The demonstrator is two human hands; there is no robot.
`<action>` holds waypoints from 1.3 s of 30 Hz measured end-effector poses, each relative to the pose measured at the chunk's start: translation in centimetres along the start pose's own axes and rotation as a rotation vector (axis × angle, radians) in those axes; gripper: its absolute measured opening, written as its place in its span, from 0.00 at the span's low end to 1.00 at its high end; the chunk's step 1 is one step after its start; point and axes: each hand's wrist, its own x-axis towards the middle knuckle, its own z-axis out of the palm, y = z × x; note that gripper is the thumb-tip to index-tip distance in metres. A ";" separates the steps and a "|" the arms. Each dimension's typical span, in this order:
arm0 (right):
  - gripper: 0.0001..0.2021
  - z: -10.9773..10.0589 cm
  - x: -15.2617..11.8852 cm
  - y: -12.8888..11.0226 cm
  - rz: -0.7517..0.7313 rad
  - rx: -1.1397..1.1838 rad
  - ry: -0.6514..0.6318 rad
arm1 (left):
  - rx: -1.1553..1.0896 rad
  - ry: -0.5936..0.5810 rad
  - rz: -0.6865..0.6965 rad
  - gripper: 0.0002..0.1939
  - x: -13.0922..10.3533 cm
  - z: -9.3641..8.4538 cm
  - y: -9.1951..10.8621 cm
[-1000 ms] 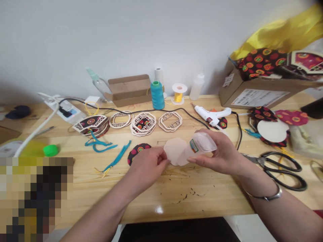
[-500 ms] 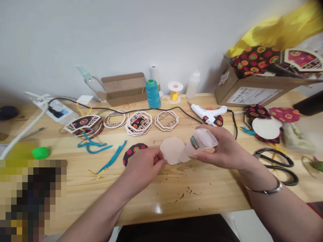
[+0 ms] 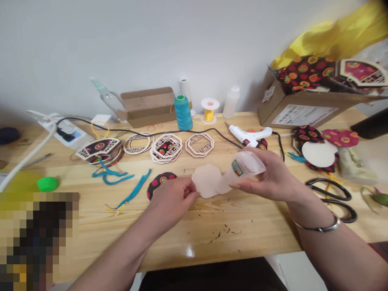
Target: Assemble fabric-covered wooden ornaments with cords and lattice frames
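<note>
A pale, scallop-edged disc [image 3: 206,180] lies flat on the wooden table in front of me. Thumb and fingers of my left hand [image 3: 177,198] pinch its left edge. My right hand [image 3: 271,176] is wrapped round a translucent glue bottle [image 3: 242,167] with a small coloured label. The bottle tilts down to the left, its lower end over the disc's right side; I cannot make out the tip. Partly behind my left hand sits a dark, patterned fabric piece [image 3: 160,181]. A blue tassel [image 3: 136,188] lies left of it.
Behind the disc stand lattice frames [image 3: 166,148], a teal thread cone [image 3: 183,115] and a yellow spool [image 3: 209,113]. A white glue gun [image 3: 250,134] trails a black cable. Scissors [image 3: 336,198] lie right, below a cardboard box [image 3: 303,109]. A green cap [image 3: 47,184] is at left.
The glue bottle and my right hand have shifted slightly to the right over the disc. My left hand keeps its pinch on the disc's edge.
</note>
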 end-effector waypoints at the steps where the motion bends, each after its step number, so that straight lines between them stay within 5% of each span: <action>1: 0.12 0.2 0.0 0.0 -0.005 0.013 -0.014 | 0.001 0.000 0.003 0.07 0.0 0.0 0.0; 8: 0.12 0.3 0.0 0.0 0.006 0.025 -0.056 | -0.002 -0.001 0.016 0.08 0.2 0.0 -0.1; 15: 0.11 -0.6 0.0 0.3 0.020 -0.056 0.049 | 0.000 0.005 0.015 0.08 0.0 0.1 -0.2; 24: 0.12 1.6 0.3 1.2 0.040 -0.023 0.254 | -0.005 0.000 0.004 0.08 0.1 0.1 -0.2; 31: 0.12 2.9 0.2 1.1 0.003 0.002 0.200 | -0.025 -0.005 0.002 0.07 0.1 0.1 0.0; 39: 0.12 2.2 0.3 1.1 0.009 -0.107 0.256 | -0.020 -0.008 0.003 0.07 0.0 0.0 0.0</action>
